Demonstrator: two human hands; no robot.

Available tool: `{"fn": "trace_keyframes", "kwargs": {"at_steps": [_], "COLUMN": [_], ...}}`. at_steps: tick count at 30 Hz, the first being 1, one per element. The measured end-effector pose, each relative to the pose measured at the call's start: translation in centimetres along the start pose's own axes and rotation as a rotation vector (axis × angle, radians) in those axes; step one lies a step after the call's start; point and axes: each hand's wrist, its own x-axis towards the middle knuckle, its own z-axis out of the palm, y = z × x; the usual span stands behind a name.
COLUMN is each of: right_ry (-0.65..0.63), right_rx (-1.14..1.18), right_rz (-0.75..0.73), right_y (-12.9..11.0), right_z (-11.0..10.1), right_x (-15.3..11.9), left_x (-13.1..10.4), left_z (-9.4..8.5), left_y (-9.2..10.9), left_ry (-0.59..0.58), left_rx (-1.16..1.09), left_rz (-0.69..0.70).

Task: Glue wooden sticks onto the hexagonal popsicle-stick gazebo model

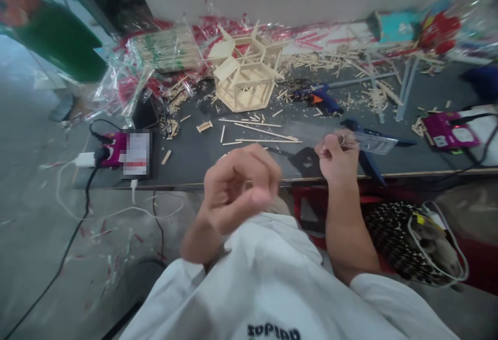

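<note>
Right hand [337, 159] pinching clear plastic ruler [350, 138] by its middle, held flat just above front edge of dark table [194, 156], left hand [237, 187] blurred, fingers curled in loosely, holding nothing visible, wooden stick model [245, 75] well behind, blue glue gun [317, 96] near it.

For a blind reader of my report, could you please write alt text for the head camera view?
The person's right hand holds a clear plastic ruler over a dark table, while the left hand, curled and blurred, is raised nearer the camera. Behind stand a hexagonal wooden stick model, loose sticks and a blue glue gun.
</note>
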Motion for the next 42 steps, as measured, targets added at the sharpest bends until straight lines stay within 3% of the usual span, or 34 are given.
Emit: {"fn": "trace_keyframes", "kwargs": {"at_steps": [2,4,6,10,12,14,17,19,27,32,35,38,42], "right_ry": [-0.025,-0.082,-0.183,-0.514,-0.683,-0.753,-0.7,-0.697,-0.852,-0.639,-0.595,-0.601,-0.508], "right_rx": [0.0,-0.022,-0.082,-0.288,-0.396,-0.543,-0.857,-1.034,-1.365,-1.162,-0.922,-0.756,-0.663], "right_rz": [-0.011,-0.016,0.003,0.066,0.043,-0.063,-0.346,-0.458,-0.459,-0.23,-0.137,-0.088,-0.124], "right_y": [-0.4,-0.7,-1.1,-2.2,-2.5,-2.3,-1.4,-0.7,-0.3,-2.0,-3.7,-4.9,-5.0], "right_z": [0.8,1.8,2.9,4.6,4.6,4.2,2.9,2.3,2.1,1.4,1.6,2.4,3.3], "right_x": [-1.1,-2.6,-4.2,-5.7,-4.9,-3.1,0.0,1.6,4.0,4.9,4.2,3.0,1.8], "left_x": [-0.7,-2.0,-3.2,-4.1,-4.0,-3.9,-4.1,-4.3,-4.3,-3.2,-1.7,0.0,1.7], "left_z": [-1.1,-2.2,-2.5,-1.6,-1.4,-1.7,-2.8,-3.4,-2.9,-3.1,-3.6,-4.0,-4.0], "left_y": [-2.5,-4.7,-6.4,-7.3,-7.2,-7.2,-7.5,-7.7,-7.8,-7.8,-7.8,-8.0,-8.3], "left_ry": [0.076,0.149,0.116,0.197,0.299,0.378,0.412,0.407,0.338,0.346,0.293,0.215,0.188], "left_rx": [0.076,0.12,0.094,-0.127,-0.199,-0.221,-0.222,-0.223,-0.228,-0.212,-0.173,-0.15,-0.136], "left_rz": [0.029,-0.15,-0.354,-0.475,-0.475,-0.479,-0.504,-0.518,-0.56,-0.544,-0.545,-0.552,-0.517]}}
